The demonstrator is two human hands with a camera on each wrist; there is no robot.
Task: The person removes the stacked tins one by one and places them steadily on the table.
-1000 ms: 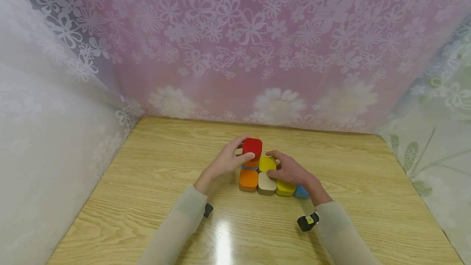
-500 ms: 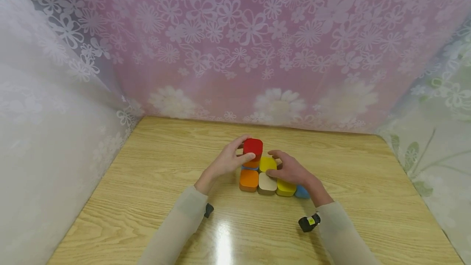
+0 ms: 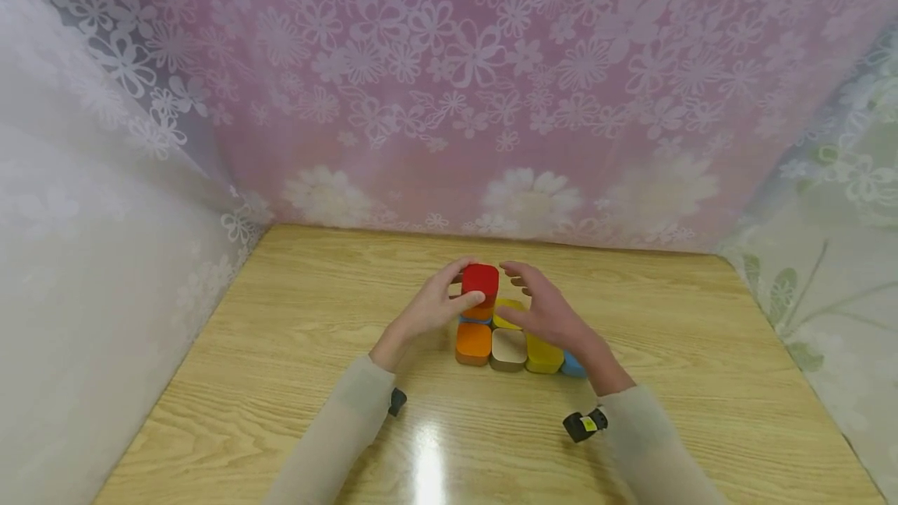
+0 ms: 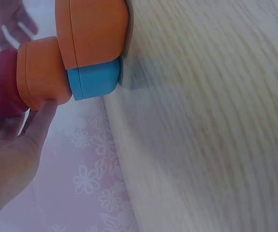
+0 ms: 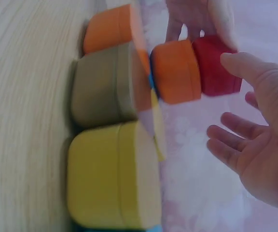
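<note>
My left hand grips the red rounded block at the top of a stack, its thumb across the near side and fingers round the far left. Beneath it are an orange rounded block, which one left finger touches, and a blue one on the table. My right hand hovers above a yellow block just right of the stack, fingers spread and holding nothing. In the right wrist view the right fingers stand apart from the blocks; its thumb overlaps the red block's edge, contact unclear.
A front row on the wooden table has an orange block, a beige block, a yellow block and a blue block, partly behind the right wrist. A floral pink curtain hangs behind the table.
My right hand has lifted from around the back yellow and beige blocks and moved up towards the stack, its fingers opening wider. The left hand stays on the red block.
</note>
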